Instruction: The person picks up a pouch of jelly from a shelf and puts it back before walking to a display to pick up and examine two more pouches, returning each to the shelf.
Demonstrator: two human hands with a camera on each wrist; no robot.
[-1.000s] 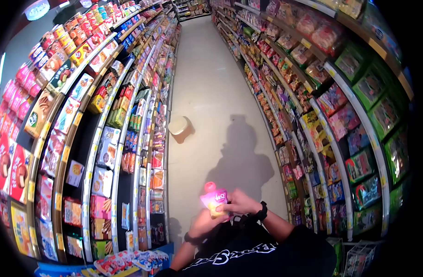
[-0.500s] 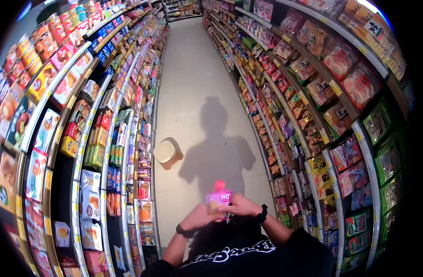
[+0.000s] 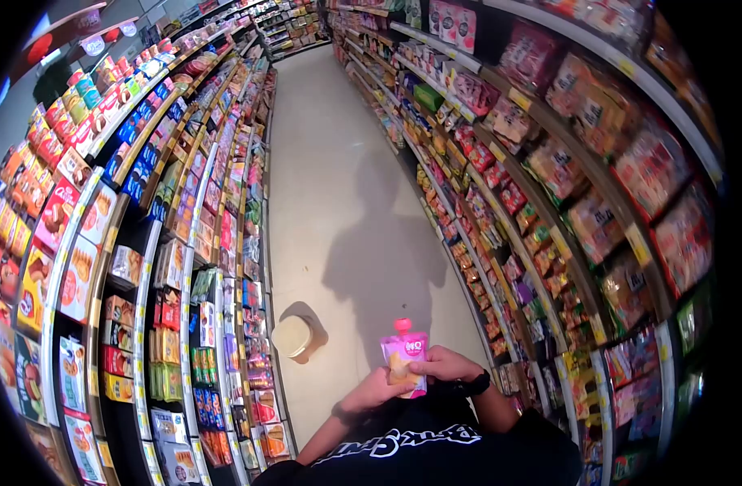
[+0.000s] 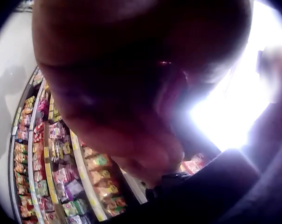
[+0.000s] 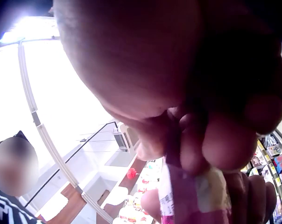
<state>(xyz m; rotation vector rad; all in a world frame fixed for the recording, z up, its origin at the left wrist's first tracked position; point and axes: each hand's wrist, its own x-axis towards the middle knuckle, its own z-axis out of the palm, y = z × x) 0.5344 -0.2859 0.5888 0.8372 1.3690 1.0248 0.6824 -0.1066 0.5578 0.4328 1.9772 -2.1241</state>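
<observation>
A pink and white pouch (image 3: 405, 366) with a round pink cap (image 3: 402, 325) stands upright between both hands in the head view. My left hand (image 3: 373, 390) grips its lower left side. My right hand (image 3: 448, 364) pinches its right side, thumb across the front. From the right wrist, the pouch (image 5: 190, 193) shows below the curled fingers of my right hand (image 5: 178, 93). In the left wrist view my left hand (image 4: 122, 84) is dark and fills the middle; the pouch cannot be made out there.
Packed snack shelves line the left (image 3: 104, 267) and right (image 3: 565, 235) of an aisle. A beige stool (image 3: 294, 336) stands on the floor (image 3: 306, 162) by the left shelves. A shadow lies ahead, and more shelves close the far end.
The head view has shifted, and the stool sits lower in it. Both hands and the pouch appear further right than before, with the pouch still held between them.
</observation>
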